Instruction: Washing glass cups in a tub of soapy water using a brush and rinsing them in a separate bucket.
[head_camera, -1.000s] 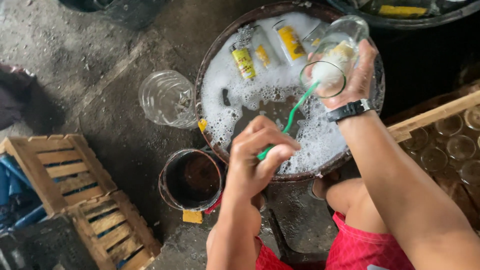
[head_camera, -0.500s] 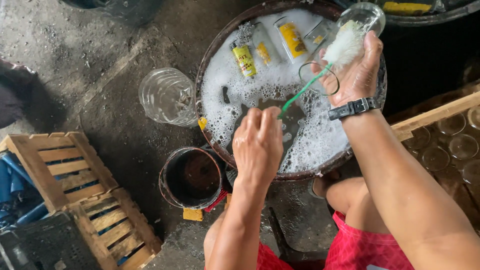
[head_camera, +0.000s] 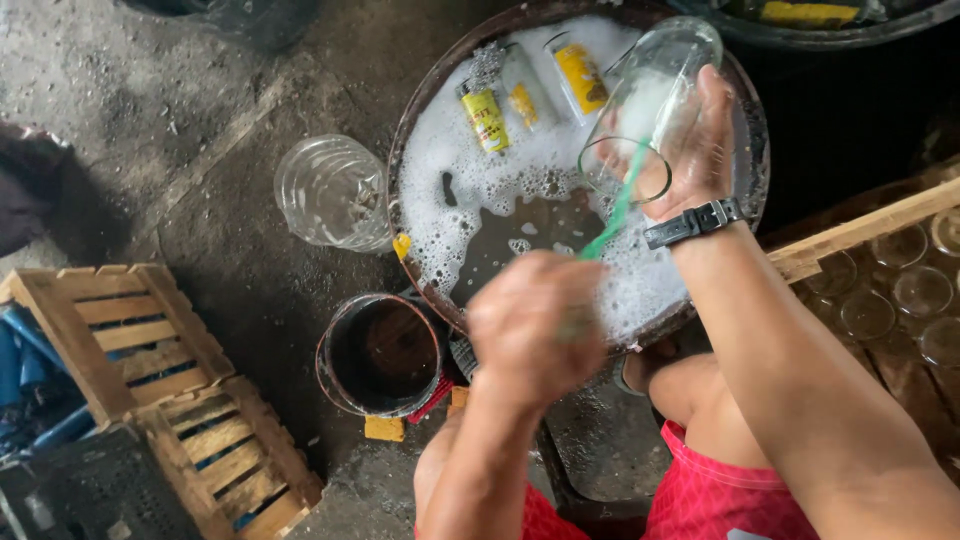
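Over a round, dark metal basin (head_camera: 405, 130) full of white suds, two bare hands work on one clear glass bottle (head_camera: 650, 105). The right hand (head_camera: 700, 145), a black wristwatch (head_camera: 695, 222) on its wrist, has its fingers wrapped around the bottle's body and holds it tilted, mouth toward the person, above the foam. The left hand (head_camera: 535, 325) is blurred, fingers curled tight into a fist around the handle of one green bottle brush (head_camera: 612, 215), whose stem runs up into the bottle mouth. Three more clear bottles with yellow labels (head_camera: 485, 105) float side by side in the suds at the basin's far side.

On the wet concrete floor (head_camera: 150, 110), one clear plastic jar (head_camera: 335, 195) stands just beside the basin's left edge. One small round dark tin bucket (head_camera: 380, 355) sits near the basin's front edge, one yellow sponge piece (head_camera: 384, 428) just below it. Two slatted wooden crates (head_camera: 130, 330) lie at the lower left, touching each other. At the right, one wooden crate (head_camera: 880, 225) holds at least five upright clear glass bottles (head_camera: 920, 290), seen from above. The person wears red shorts (head_camera: 720, 500).
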